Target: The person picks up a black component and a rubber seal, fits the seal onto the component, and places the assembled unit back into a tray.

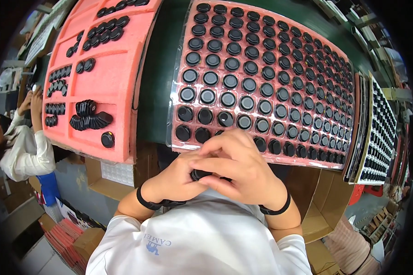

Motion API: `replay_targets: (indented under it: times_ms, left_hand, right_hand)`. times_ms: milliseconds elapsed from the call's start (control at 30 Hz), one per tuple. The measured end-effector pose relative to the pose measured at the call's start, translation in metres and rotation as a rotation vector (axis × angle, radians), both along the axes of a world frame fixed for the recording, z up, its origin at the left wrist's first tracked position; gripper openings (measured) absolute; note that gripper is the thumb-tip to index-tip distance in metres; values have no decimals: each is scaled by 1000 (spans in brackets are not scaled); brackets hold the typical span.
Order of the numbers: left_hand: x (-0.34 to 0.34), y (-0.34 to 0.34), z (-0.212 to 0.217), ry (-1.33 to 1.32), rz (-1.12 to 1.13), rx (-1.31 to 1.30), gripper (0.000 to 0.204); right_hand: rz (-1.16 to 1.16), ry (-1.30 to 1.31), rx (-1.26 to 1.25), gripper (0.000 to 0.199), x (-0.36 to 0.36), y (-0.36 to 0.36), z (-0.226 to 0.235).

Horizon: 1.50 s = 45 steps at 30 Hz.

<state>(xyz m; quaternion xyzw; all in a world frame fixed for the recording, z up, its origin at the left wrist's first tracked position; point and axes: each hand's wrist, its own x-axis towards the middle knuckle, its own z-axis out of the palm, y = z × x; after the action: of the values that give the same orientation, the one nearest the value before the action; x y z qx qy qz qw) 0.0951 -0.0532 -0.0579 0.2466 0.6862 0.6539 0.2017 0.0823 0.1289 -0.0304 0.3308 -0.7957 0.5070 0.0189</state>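
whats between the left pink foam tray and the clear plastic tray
Dark green tabletop separates the pink foam tray from the clear plastic tray in the head view.

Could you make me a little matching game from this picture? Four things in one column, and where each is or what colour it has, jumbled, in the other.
Things:
1. Pink foam tray
2. Clear plastic tray
3. Person's shirt
4. Partly hidden black piece

Places and colours:
A. White
B. Held by the left hand and right hand
C. Towards the picture's left, divided into compartments
D. Just beyond the hands, bearing many rows of round black parts

Pairs: 1-C, 2-D, 3-A, 4-B
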Motion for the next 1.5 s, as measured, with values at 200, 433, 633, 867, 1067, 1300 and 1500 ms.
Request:
replay_targets:
  times_ms: [200,433,633,867,1067,1300,1500]
  left_hand:
    - [-1,3,2,-90,5,-15,11]
    - [-3,-2,0,-40,-55,31,5]
    - [-3,-3,1,18,10,60,10]
    - [-5,10,19,266,300,-79,32]
    - [-7,9,14,528,198,-78,41]
    - [-2,6,2,61,203,196,38]
    - [-2,8,6,169,207,139,42]
  right_hand:
    - [-28,-96,-115,29,0,13,-5]
    - [-535,133,445,27,-8,30,-10]
    - [-502,125,432,26,-8,31,-9]
    - [-252,-741,-414,22,21,22,-1]
    - [-192,-803,-581,21,31,16,-8]
    - [-13,-1033,-968,28,27,19,-22]
    - [-204,-801,-867,36,30,22,-18]
